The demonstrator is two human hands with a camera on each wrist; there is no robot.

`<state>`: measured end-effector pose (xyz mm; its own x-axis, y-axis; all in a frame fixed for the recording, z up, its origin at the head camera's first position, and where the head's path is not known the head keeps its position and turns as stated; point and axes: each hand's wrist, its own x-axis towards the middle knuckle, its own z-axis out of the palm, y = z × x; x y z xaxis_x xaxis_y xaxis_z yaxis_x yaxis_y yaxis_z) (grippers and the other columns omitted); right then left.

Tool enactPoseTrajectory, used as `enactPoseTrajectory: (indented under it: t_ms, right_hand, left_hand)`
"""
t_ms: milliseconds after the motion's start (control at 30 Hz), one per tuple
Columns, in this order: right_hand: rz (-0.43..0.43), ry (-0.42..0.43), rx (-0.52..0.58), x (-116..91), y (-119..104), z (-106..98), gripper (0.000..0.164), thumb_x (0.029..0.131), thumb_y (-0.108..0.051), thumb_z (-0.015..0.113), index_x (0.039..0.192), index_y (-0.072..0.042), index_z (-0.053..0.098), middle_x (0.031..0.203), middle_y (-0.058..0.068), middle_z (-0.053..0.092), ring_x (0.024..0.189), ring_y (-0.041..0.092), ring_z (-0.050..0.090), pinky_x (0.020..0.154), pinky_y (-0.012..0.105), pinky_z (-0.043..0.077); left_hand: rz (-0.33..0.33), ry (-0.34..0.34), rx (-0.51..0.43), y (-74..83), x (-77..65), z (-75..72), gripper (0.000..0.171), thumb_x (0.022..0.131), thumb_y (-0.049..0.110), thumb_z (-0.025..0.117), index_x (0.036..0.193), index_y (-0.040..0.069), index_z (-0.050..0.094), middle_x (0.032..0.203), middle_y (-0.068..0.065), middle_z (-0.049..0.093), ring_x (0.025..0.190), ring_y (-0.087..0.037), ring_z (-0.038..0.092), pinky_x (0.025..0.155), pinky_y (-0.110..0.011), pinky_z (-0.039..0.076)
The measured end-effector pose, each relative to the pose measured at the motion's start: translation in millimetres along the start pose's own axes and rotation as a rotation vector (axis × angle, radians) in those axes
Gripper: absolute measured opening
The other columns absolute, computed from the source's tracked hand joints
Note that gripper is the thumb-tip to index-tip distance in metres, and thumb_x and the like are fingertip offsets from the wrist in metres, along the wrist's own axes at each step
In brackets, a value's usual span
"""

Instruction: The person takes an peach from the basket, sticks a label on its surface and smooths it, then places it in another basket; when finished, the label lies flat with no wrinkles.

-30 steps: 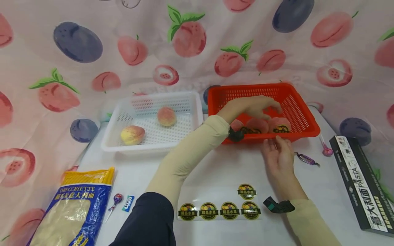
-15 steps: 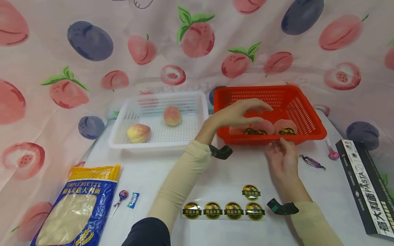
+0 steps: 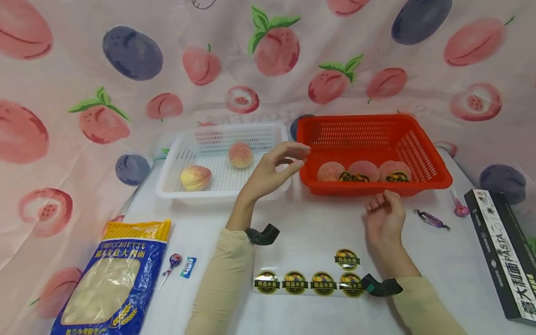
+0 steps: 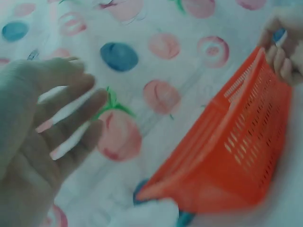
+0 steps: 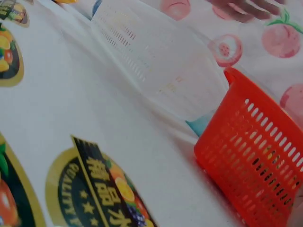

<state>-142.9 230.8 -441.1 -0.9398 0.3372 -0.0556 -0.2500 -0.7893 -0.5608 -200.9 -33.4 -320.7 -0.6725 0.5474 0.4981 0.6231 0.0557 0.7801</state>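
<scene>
My left hand (image 3: 274, 170) hovers over the right end of the white basket (image 3: 226, 193), fingers loosely bent and holding nothing; in the left wrist view its spread fingers show against the backdrop. The red basket (image 3: 377, 186) beside it holds three peaches in a row: a left peach (image 3: 331, 170), a middle peach (image 3: 364, 168) and a right peach (image 3: 393, 168). Black and gold stickers (image 3: 397, 177) show on their near sides. My right hand (image 3: 384, 218) is palm up at the red basket's front rim, fingers curled loosely, thumb tip close to the rim, nothing visible in the palm.
In the white basket lie a yellow peach (image 3: 195, 178) and a pink peach (image 3: 240, 155). Between the forearms lies a sheet with several round stickers (image 3: 323, 283). A pasta bag (image 3: 113, 274), lollipop (image 3: 170, 265) and blue candy (image 3: 188, 267) are left; a wrapped candy (image 3: 432, 219) and pasta box (image 3: 500, 253) right.
My left hand has come out of the red basket and moved left to the white one, uncovering the three peaches. My right hand's fingers have curled in. The view has shifted slightly.
</scene>
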Motion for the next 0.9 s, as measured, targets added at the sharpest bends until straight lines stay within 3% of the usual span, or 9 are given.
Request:
enactPoseTrajectory:
  t_ms: [100, 233, 367, 533, 700, 800, 900]
  right_hand:
    - [-0.136, -0.042, -0.024, -0.9, -0.5, 5.1, 0.022, 0.089, -0.011, 0.046, 0.069, -0.008, 0.040, 0.067, 0.005, 0.038, 0.060, 0.018, 0.029, 0.054, 0.029, 0.023]
    - [-0.277, -0.144, -0.046, -4.1, -1.3, 13.1, 0.023, 0.089, -0.005, 0.043, 0.067, -0.007, 0.037, 0.063, 0.006, 0.036, 0.055, 0.019, 0.031, 0.050, 0.028, 0.023]
    - [-0.309, -0.276, -0.049, -9.2, -0.3, 20.1, 0.021, 0.090, -0.001, 0.039, 0.069, -0.005, 0.038, 0.063, 0.007, 0.034, 0.055, 0.020, 0.030, 0.049, 0.028, 0.022]
    - [-0.341, -0.356, -0.070, -14.0, 5.5, 29.6, 0.019, 0.090, 0.003, 0.036, 0.072, -0.003, 0.038, 0.063, 0.009, 0.033, 0.055, 0.020, 0.029, 0.048, 0.028, 0.023]
    - [-0.410, -0.420, -0.137, -12.2, 2.4, 41.3, 0.017, 0.089, 0.005, 0.036, 0.074, -0.003, 0.039, 0.062, 0.009, 0.032, 0.054, 0.019, 0.028, 0.049, 0.029, 0.023]
    - [-0.441, -0.509, -0.207, -9.9, -3.0, 50.8, 0.018, 0.088, 0.009, 0.035, 0.074, -0.003, 0.037, 0.061, 0.009, 0.032, 0.054, 0.020, 0.030, 0.050, 0.030, 0.023]
    - [-0.459, -0.622, -0.308, -4.4, -7.9, 63.5, 0.018, 0.085, 0.012, 0.035, 0.073, -0.002, 0.037, 0.062, 0.009, 0.035, 0.055, 0.021, 0.031, 0.050, 0.031, 0.026]
  left_hand:
    - [-0.032, 0.168, -0.095, -8.4, -16.6, -7.2, 0.030, 0.085, 0.000, 0.053, 0.114, 0.000, 0.049, 0.107, -0.016, 0.055, 0.094, -0.026, 0.057, 0.085, -0.037, 0.046]
    - [-0.057, 0.379, -0.231, -23.6, -38.5, -11.3, 0.028, 0.086, 0.000, 0.051, 0.114, -0.001, 0.047, 0.099, -0.012, 0.052, 0.082, -0.024, 0.056, 0.072, -0.030, 0.048]
    - [-0.046, 0.555, -0.351, -35.5, -63.2, -12.4, 0.028, 0.087, 0.003, 0.050, 0.114, -0.003, 0.044, 0.094, -0.006, 0.050, 0.075, -0.018, 0.053, 0.061, -0.022, 0.044]
    - [-0.078, 0.764, -0.438, -29.5, -105.9, -16.2, 0.024, 0.089, 0.003, 0.048, 0.112, 0.000, 0.043, 0.088, -0.006, 0.049, 0.072, -0.017, 0.053, 0.055, -0.021, 0.045]
    - [-0.173, 1.038, -0.535, -32.4, -133.5, -10.0, 0.014, 0.092, 0.014, 0.046, 0.105, 0.008, 0.043, 0.080, -0.004, 0.046, 0.065, -0.015, 0.048, 0.051, -0.021, 0.040]
    - [-0.275, 1.199, -0.664, -37.8, -137.6, -0.9, 0.010, 0.093, 0.020, 0.044, 0.100, 0.014, 0.042, 0.079, 0.000, 0.042, 0.065, -0.013, 0.042, 0.052, -0.022, 0.037]
    - [-0.393, 1.301, -0.812, -42.5, -136.6, 7.2, 0.012, 0.092, 0.022, 0.045, 0.099, 0.018, 0.037, 0.084, 0.002, 0.038, 0.073, -0.014, 0.040, 0.060, -0.025, 0.037]
